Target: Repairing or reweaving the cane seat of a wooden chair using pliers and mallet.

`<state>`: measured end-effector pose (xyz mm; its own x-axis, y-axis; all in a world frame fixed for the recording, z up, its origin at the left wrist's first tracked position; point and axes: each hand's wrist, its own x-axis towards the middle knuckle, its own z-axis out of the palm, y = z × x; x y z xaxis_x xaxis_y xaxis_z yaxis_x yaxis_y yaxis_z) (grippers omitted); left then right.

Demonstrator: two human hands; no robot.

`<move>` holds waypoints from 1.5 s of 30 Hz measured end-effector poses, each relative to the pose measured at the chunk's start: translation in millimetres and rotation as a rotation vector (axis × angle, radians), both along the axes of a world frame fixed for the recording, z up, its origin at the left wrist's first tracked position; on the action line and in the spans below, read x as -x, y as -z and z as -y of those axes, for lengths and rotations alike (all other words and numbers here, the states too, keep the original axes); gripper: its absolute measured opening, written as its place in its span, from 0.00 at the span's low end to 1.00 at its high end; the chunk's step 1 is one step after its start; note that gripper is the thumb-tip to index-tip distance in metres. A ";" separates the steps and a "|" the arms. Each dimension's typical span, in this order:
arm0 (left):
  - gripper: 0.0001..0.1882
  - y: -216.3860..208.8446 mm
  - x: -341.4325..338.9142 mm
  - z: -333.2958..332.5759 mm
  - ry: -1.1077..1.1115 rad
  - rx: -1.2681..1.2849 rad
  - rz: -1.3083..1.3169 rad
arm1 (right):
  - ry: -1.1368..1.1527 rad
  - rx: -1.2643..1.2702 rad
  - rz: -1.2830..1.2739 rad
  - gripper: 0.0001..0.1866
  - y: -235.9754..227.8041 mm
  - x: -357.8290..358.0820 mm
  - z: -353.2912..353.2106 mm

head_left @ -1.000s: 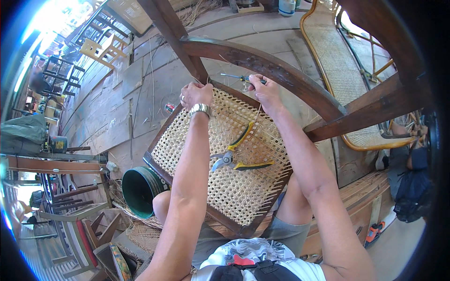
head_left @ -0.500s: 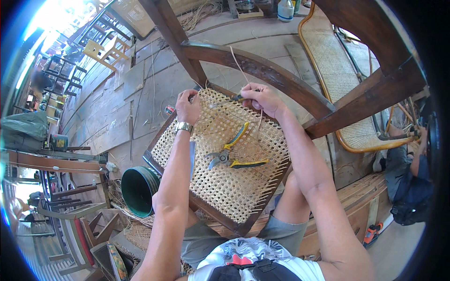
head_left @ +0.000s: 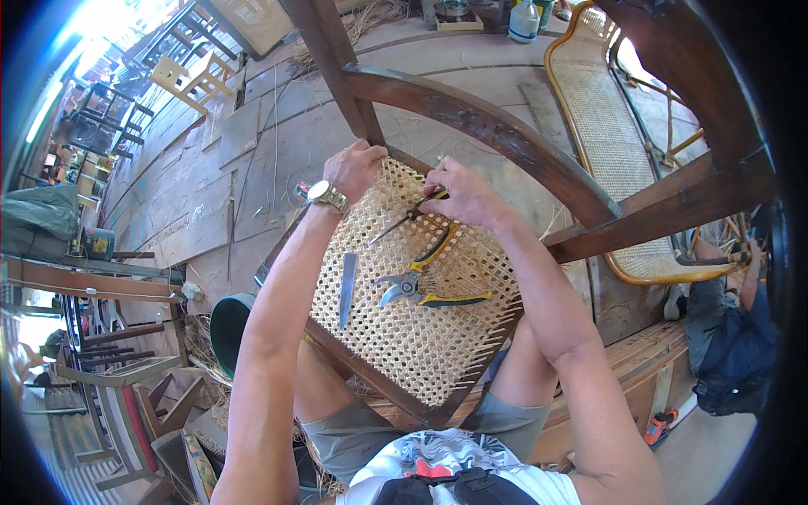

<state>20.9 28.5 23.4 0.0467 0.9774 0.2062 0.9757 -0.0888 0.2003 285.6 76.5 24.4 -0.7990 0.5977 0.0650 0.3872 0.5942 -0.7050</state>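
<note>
A chair seat of woven cane point(head_left: 396, 353) in a dark wooden frame lies across my knees. At its far corner my left hand point(head_left: 353, 172), a metal watch on the wrist, is closed with its fingertips pressed at the cane's edge; what they pinch is hidden. My right hand point(head_left: 463, 194) grips an awl-like tool point(head_left: 406, 221) by its yellow-and-black handle, the thin dark shaft slanting down-left over the weave. Yellow-handled pruning shears point(head_left: 411, 284) rest on the cane with their jaws apart. Beside them lies a flat grey blade point(head_left: 346, 290).
The chair's curved dark rail point(head_left: 471, 118) spans beyond my hands. A dark green bucket point(head_left: 231, 332) stands at the left. On the right are a cane-seated lounge chair point(head_left: 602, 126) and another person's legs point(head_left: 715, 311). A white jug point(head_left: 523, 23) stands far back.
My left hand has shifted right along the far corner, uncovering the blade. My right hand has turned, and the awl-like tool's shaft now points down-left. The seat's view has shifted slightly.
</note>
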 end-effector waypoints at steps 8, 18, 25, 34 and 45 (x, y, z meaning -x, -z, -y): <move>0.09 36.9 -14.9 -4.5 -0.380 -0.320 0.592 | 0.124 -0.045 -0.080 0.23 7.4 2.6 -0.2; 0.10 42.7 9.9 -17.3 -0.467 -0.331 0.510 | 0.156 -0.109 -0.122 0.20 18.3 5.0 -7.4; 0.12 49.2 4.4 -10.9 -0.465 -0.321 0.681 | 0.205 -0.024 -0.094 0.19 11.3 4.4 -3.4; 0.09 47.0 8.8 -7.4 -0.396 -0.301 0.867 | 0.305 0.025 -0.140 0.17 10.8 11.3 -10.3; 0.09 39.6 5.6 -1.5 -0.358 -0.246 0.794 | 0.346 -0.054 -0.307 0.16 -6.7 42.0 -4.8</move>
